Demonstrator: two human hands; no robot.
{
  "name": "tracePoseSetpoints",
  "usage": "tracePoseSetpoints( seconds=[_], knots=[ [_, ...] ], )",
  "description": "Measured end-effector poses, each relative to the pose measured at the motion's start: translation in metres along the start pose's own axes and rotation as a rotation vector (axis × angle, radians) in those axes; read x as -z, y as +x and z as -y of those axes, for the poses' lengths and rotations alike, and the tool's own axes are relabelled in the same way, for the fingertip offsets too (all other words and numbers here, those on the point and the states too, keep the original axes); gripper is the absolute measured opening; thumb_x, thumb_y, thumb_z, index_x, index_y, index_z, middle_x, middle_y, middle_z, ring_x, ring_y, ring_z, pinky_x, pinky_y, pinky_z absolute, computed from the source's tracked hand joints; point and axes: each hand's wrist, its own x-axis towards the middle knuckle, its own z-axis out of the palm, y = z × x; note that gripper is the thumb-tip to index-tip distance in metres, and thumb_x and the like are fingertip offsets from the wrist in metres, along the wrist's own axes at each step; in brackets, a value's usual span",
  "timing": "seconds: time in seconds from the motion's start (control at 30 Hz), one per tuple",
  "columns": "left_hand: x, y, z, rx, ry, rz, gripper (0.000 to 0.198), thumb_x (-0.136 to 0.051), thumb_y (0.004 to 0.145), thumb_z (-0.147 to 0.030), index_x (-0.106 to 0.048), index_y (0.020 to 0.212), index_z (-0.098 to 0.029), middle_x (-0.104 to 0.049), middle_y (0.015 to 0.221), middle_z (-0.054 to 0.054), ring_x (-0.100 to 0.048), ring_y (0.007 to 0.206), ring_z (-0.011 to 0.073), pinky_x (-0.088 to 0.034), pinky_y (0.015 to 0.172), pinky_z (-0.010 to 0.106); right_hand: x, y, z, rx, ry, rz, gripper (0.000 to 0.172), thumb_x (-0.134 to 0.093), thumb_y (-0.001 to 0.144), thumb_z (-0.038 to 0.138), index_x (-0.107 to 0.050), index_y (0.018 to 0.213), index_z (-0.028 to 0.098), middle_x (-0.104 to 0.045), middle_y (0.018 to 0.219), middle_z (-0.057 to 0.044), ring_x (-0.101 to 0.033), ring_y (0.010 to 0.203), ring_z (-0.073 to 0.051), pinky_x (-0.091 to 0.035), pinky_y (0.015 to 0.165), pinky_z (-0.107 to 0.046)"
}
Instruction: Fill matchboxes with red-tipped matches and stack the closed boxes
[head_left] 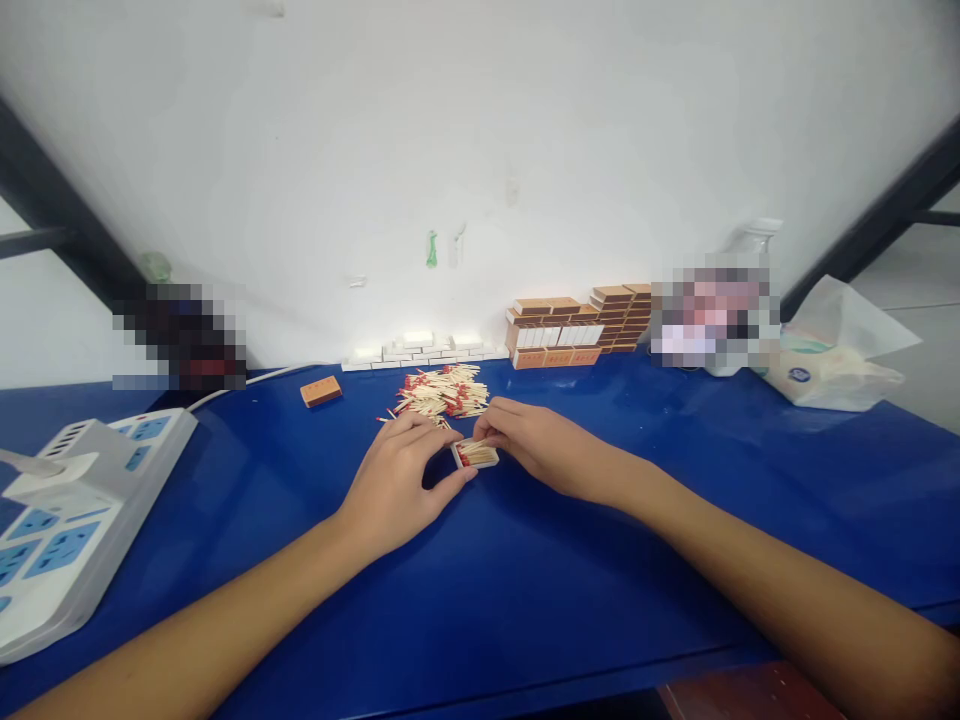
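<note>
A small white matchbox tray (478, 455) filled with red-tipped matches lies on the blue table (525, 580). My left hand (401, 480) curls round the tray's left side, thumb at its front corner. From the right, my right hand (536, 440) has its fingertips pinched at the tray's far edge. Just behind the hands lies a loose pile of matches (444, 392).
A single brown matchbox (321, 391) lies to the left of the pile. White inner trays (424, 350) and stacked brown matchboxes (581, 322) line the wall. A white power strip (67, 510) sits at the left, a plastic bag (836, 355) at the right.
</note>
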Motion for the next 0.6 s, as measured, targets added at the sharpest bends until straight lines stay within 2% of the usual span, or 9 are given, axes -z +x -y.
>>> tracePoseSetpoints(
  seconds=[0.33,0.6],
  knots=[
    [-0.0015,-0.0007,0.0019,-0.019,0.000,-0.025,0.025,-0.074,0.091,-0.038,-0.071,0.110,-0.021,-0.074,0.101,0.006,-0.063,0.102,0.0261,-0.053,0.091,0.046,0.0002,-0.0004,0.0065,-0.028,-0.041,-0.015,0.012,-0.053,0.103,0.019,-0.065,0.106,0.019,-0.062,0.105,-0.006,-0.061,0.083,-0.015,-0.046,0.074,-0.029],
    [-0.0017,-0.0007,0.0014,-0.001,0.003,-0.005,0.025,-0.074,0.092,-0.038,-0.071,0.110,-0.021,-0.073,0.100,0.005,-0.062,0.102,0.0256,-0.053,0.091,0.045,-0.0021,0.0015,0.0062,-0.095,-0.111,-0.033,0.010,-0.056,0.101,0.015,-0.065,0.097,0.018,-0.065,0.101,-0.005,-0.060,0.085,-0.016,-0.042,0.072,-0.028]
  ],
)
